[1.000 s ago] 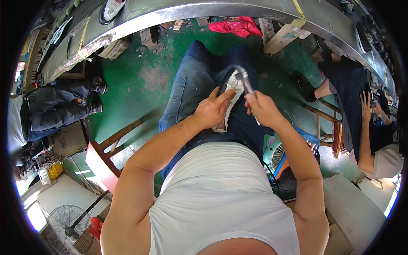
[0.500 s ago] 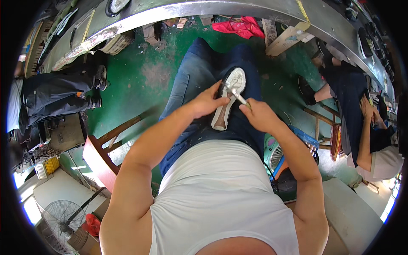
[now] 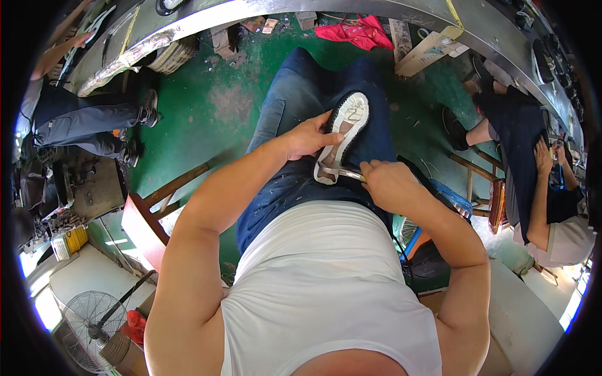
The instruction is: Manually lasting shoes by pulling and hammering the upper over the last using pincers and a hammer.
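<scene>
On the lap, the left hand grips the sole-up shoe while the right hand closes around a thin metal tool working its heel edge, leaving most of the rim seemingly still untouched.

1. The shoe is lying on the lap, with the left hand closing off its left edge and the right hand blocking its near end.
2. Beyond the shoe's toe, green floor is lying open up to the metal bench.
3. Left of the shoe, a wooden chair is standing in the way.
4. Right of the shoe, a seated person and a stool are crowding the passage.
</scene>
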The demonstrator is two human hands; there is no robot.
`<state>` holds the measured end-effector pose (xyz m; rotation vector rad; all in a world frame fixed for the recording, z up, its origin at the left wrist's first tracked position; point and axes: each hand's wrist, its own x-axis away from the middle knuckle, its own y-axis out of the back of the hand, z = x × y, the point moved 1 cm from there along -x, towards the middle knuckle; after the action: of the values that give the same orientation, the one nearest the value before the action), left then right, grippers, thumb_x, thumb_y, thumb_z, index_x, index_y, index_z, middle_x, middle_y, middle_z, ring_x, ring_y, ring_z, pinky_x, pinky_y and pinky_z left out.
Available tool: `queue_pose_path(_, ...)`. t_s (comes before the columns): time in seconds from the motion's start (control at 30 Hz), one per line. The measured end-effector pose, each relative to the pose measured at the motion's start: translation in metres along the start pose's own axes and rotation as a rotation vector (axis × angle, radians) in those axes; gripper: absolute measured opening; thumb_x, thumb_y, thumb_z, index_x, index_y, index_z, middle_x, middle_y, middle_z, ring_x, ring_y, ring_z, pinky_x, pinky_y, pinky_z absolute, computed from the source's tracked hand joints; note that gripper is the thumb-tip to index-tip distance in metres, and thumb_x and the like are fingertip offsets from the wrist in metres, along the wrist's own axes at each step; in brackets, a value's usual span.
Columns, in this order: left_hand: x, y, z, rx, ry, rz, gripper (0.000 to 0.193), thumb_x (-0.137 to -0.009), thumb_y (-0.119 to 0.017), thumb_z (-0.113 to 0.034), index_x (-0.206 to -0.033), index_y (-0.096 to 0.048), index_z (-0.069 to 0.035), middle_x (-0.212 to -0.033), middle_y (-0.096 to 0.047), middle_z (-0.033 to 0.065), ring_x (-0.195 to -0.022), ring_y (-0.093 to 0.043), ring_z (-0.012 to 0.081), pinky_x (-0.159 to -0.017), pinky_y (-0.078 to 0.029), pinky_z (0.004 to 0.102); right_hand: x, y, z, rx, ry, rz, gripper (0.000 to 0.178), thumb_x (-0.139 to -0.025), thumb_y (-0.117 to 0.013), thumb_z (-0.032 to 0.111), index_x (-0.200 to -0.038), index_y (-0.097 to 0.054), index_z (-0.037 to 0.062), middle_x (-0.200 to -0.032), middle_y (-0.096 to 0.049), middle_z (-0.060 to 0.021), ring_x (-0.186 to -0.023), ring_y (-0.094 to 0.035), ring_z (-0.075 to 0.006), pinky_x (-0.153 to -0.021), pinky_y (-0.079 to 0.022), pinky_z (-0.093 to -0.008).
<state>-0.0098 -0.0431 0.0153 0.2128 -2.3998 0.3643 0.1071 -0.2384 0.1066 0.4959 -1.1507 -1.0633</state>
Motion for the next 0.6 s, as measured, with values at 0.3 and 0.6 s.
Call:
queue_pose_path(0.3, -0.008, -0.001, 0.023, 0.012, -0.289, -0.007, 0.078, -0.092, -0.070, -0.021, -0.155, -0.025, -0.008, -0.135, -0.057, 0.0112, -0.121, -0.056, 0.0193, -0.104, -0.044, 0.0326, 0.010, -0.033, -0.011, -0.163, 0.036, -0.177, 0.023, -0.088, -0.066, 0.020, -0.102, -0.061, 0.0028, -0.090, -0.065, -0.0179, -0.080, -0.067, -0.0372, -0.071, -0.054, -0.0454)
queue_pose_path(0.6, 0.026, -0.026, 0.061, -0.389, -0.322, 0.064, 0.102, -0.095, -0.059, -0.026, -0.151, 0.021, 0.003, -0.160, 0.014, 0.0291, -0.152, 0.009, 0.0363, -0.123, -0.007, 0.0394, 0.041, -0.051, -0.043, -0.348, -0.080, 0.053, 0.023, -0.091, -0.063, 0.022, -0.097, -0.061, 0.0005, -0.088, -0.067, -0.0241, -0.083, -0.065, -0.0429, -0.074, -0.052, -0.0486)
